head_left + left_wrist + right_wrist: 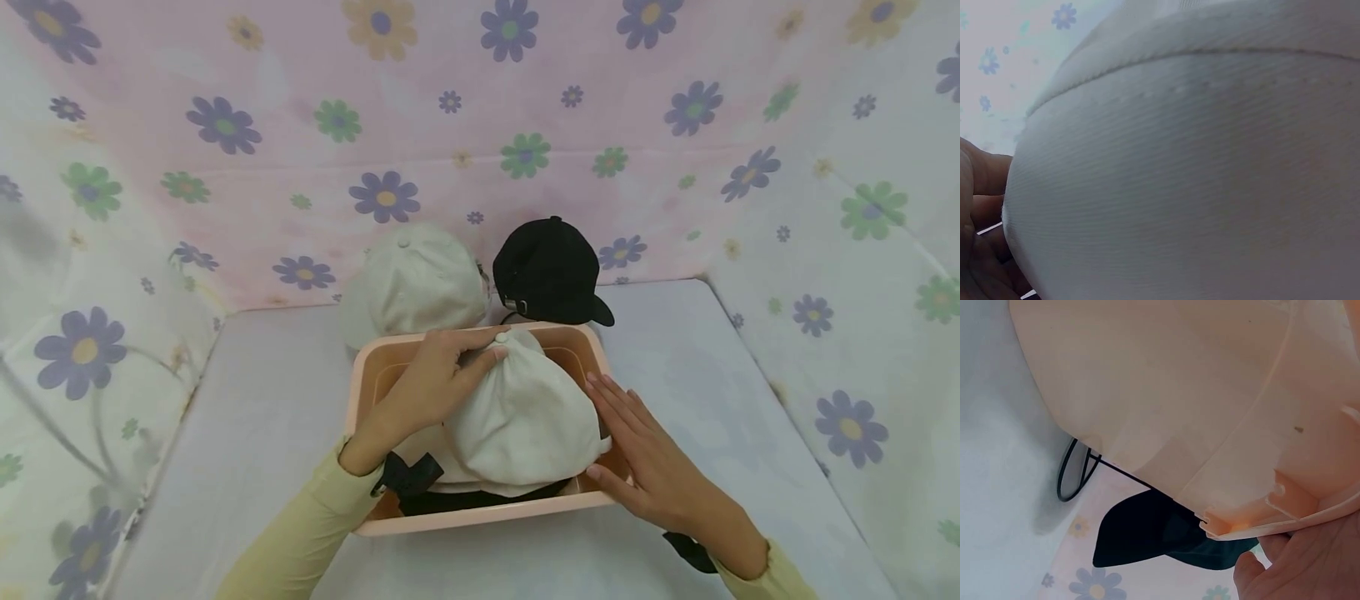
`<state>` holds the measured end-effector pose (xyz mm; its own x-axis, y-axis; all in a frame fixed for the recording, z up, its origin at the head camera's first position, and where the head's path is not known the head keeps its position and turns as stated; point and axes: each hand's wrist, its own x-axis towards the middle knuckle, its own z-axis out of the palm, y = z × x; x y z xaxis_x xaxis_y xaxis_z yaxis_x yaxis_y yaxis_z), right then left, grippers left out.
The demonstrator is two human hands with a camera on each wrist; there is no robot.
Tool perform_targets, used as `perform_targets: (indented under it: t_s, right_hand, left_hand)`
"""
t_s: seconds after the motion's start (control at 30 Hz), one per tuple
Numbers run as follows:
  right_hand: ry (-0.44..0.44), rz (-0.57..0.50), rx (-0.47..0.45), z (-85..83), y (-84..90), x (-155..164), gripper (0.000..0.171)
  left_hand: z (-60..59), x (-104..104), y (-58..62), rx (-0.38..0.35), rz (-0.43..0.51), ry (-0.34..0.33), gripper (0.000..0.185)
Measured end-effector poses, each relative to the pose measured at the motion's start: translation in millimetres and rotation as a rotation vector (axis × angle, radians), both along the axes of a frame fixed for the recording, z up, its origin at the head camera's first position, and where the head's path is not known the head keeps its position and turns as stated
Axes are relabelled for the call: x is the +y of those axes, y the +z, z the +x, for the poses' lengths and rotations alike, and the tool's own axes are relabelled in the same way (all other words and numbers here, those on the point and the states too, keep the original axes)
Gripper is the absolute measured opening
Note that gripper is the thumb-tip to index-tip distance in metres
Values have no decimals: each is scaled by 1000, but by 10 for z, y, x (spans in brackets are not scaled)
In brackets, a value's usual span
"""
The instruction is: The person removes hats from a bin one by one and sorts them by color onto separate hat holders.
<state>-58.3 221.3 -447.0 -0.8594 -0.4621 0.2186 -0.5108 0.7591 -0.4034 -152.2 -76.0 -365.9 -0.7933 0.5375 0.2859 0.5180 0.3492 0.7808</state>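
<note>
A cream cap [525,417] lies crown up over other caps in a peach plastic tub [480,523]. My left hand [423,379] pinches the crown near its top button, thumb and fingers on the fabric. Filling most of the left wrist view is the pale cap cloth [1185,169], with the fingers [988,175] against its left side. At the tub's right rim rests my right hand [652,458], fingers straight, beside the cap's strap edge. The right wrist view shows that hand [1310,565] under the rim, with the tub's outer wall [1147,381] above.
Behind the tub stand a white cap [423,279] and a black cap [551,271], both raised. A black wire stand [1066,481] shows below the black cap. Flowered cloth [450,125] walls surround the white table [675,350]. Dark brim parts [480,500] lie under the cream caps.
</note>
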Motion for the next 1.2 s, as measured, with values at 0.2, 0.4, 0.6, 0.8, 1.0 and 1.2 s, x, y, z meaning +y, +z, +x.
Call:
perform_targets:
  t_s: [0.2,0.4,0.6,0.8,1.0,1.2]
  right_hand:
    - [2,-1,6,2,-11,8,93]
    - [17,-22,11,-10,-25,15,92]
    - [13,-41,-14,-5,-24,11,92]
    - [-4,-45,-44,2,-23,13,94]
    - [15,-25,26,4,-57,41,93]
    - [38,-56,18,-4,-56,21,95]
  left_hand:
    - [11,-21,51,1,-4,7,34]
    - [31,-70,114,13,1,23,35]
    - [80,-197,326,73,15,58,34]
    - [80,-356,568,173,80,104,34]
    - [65,-487,810,224,117,178,33]
    - [-1,-647,1128,319,215,280,30]
